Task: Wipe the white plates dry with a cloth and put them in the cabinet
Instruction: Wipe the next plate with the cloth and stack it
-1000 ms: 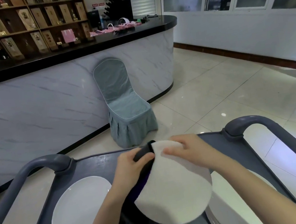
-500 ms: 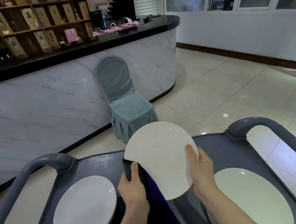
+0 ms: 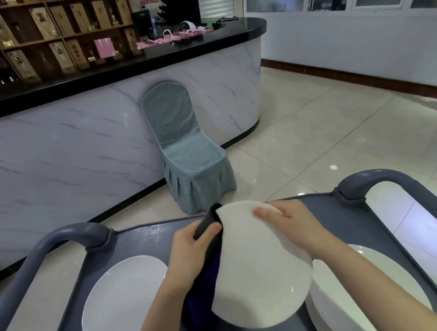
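I hold a round white plate point(image 3: 259, 278) tilted above the grey cart tray point(image 3: 148, 234). My left hand point(image 3: 193, 250) grips a dark purple cloth point(image 3: 210, 277) against the plate's left rim, and the cloth hangs down under the plate. My right hand point(image 3: 291, 224) holds the plate's upper right rim, fingers spread over its face. A single white plate point(image 3: 124, 304) lies flat on the tray at the left. A stack of white plates point(image 3: 344, 311) sits at the right, partly hidden by my right forearm.
The cart has grey curved handles at the left point(image 3: 61, 242) and right point(image 3: 378, 181). Beyond it stands a covered grey-blue chair point(image 3: 186, 147) against a marble-fronted counter point(image 3: 67, 148). Shelves with bottles and boxes point(image 3: 36, 36) fill the back wall. Tiled floor point(image 3: 334, 131) spreads to the right.
The plate has tipped from standing upright to lying tilted toward me. My right hand has shifted from its right edge to its upper rim, and my left hand with the cloth has moved up.
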Motion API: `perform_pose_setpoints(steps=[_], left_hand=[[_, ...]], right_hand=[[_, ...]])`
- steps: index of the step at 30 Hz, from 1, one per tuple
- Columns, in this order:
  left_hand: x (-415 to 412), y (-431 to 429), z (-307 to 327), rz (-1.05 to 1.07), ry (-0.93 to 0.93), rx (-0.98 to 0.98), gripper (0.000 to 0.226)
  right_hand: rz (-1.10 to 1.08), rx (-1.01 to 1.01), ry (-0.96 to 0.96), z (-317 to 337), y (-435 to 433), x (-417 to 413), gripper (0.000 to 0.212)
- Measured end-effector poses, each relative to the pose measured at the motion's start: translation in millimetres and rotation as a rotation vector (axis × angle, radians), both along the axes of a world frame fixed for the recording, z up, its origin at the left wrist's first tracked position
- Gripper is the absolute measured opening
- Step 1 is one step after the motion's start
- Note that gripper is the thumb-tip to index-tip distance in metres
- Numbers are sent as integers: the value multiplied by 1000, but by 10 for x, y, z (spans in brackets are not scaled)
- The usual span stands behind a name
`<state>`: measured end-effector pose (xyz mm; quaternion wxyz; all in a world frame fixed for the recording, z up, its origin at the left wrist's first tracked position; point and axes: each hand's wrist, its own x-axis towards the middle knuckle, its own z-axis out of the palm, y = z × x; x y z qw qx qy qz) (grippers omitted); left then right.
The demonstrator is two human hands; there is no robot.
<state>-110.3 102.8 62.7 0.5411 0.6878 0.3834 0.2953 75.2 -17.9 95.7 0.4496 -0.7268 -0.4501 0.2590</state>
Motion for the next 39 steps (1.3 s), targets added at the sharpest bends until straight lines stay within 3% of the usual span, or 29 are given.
perform_pose_setpoints(steps=[5,7,9,11,15,18,20,22,27,30,32,34,36,39], left_hand=[[173,-344,-206,572,-252,-423,18],[248,-485,-272,690,-315,-507,15],[216,-457,-280,661,-327,-544,16],[114,-330,-241,598,-289,-490,19],[-32,-50,-70,275,-112,-170,23],[-1,54,55,-38,44,53,28],[18,67,79,-106,102,120,31],[-6,40,44,-45,49,51,27],[136,-309,-263,533,-269,-412,11],[204,-354,-303,635,-322,-550,7],[127,-221,-285,582,-325,-599,8],[33,-69,-240,559,-300,-599,9],[-13,48,-203,548,-278,-596,10],[-24,169,-140,490,-216,-626,12]], right_hand=[[-678,238,588,-278,76,-436,39],[-809,264,737,-399,120,-648,32],[-726,239,709,-439,90,-670,25],[-576,196,535,-396,35,-470,20],[-188,91,181,-77,42,43,12],[139,-97,40,26,113,71,20],[183,-129,15,-7,123,37,30],[85,-70,36,-29,86,32,32],[-587,176,751,-232,104,-352,21],[-675,209,845,-364,128,-603,16],[-515,253,663,-391,29,-578,19],[-320,279,313,-405,-149,-467,44],[-96,283,-110,-401,-293,-362,70],[255,237,-874,-444,-364,-231,74]])
